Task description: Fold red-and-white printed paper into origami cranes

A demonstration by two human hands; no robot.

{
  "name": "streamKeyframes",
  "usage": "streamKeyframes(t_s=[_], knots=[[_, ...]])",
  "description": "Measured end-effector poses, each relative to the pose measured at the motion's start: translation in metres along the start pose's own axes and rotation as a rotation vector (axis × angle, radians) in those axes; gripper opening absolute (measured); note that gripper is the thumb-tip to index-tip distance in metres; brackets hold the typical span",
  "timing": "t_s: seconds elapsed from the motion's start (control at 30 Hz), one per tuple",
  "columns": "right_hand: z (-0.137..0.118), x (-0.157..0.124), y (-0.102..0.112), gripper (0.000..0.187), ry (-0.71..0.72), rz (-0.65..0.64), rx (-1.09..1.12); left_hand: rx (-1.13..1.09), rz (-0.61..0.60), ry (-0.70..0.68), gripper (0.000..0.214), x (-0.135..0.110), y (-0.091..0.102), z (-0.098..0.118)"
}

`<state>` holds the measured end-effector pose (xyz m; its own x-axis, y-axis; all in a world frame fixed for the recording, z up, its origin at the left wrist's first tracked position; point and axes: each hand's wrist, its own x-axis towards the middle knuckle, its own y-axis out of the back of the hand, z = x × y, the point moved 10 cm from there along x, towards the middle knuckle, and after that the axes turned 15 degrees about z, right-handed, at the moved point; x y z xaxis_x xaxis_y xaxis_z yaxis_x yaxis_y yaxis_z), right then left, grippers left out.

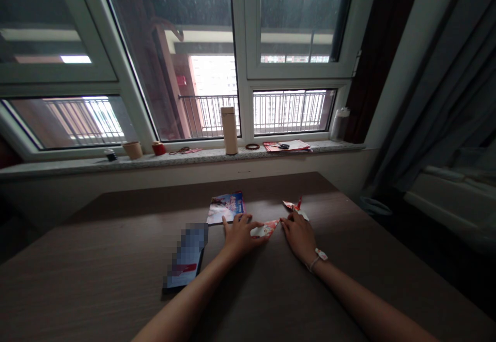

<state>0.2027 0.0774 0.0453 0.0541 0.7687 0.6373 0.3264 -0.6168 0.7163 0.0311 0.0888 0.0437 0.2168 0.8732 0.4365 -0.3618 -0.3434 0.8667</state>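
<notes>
Between my hands lies a small piece of folded patterned paper (264, 230), white and red, with a pointed tip to the right. My left hand (239, 236) has its thumb and index finger closed on the paper's left part, while its other fingers reach out over the table. The fingertips of my right hand (300, 236) are pressed together at the pointed tip. Just beyond my right hand sits a folded paper crane (303, 212), red and white, partly hidden by the fingers. A bracelet (318, 257) circles my right wrist.
On the brown table (127, 233) are a printed packet (225, 207) and a partly blurred phone (188, 259). The windowsill holds a beige flask (229, 131), a paper cup (133, 150), a red spool (158, 148), scissors (284, 146) on paper sheets (298, 144), and a clear bottle (340, 125).
</notes>
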Motion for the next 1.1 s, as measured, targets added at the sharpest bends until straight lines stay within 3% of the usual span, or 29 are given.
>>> streamKeyframes(t_s=[0.6,0.83,1.1], knots=[[-0.011,0.005,0.001,0.026,0.050,-0.017,0.034,0.005,0.008,-0.012,0.045,0.000,0.001,0.002],[-0.012,0.011,-0.002,0.028,0.041,0.018,-0.006,0.013,-0.022,-0.004,0.046,-0.001,0.000,0.002],[-0.010,0.011,-0.004,0.026,-0.027,-0.040,0.040,0.034,-0.095,0.000,0.039,0.001,-0.001,-0.004]])
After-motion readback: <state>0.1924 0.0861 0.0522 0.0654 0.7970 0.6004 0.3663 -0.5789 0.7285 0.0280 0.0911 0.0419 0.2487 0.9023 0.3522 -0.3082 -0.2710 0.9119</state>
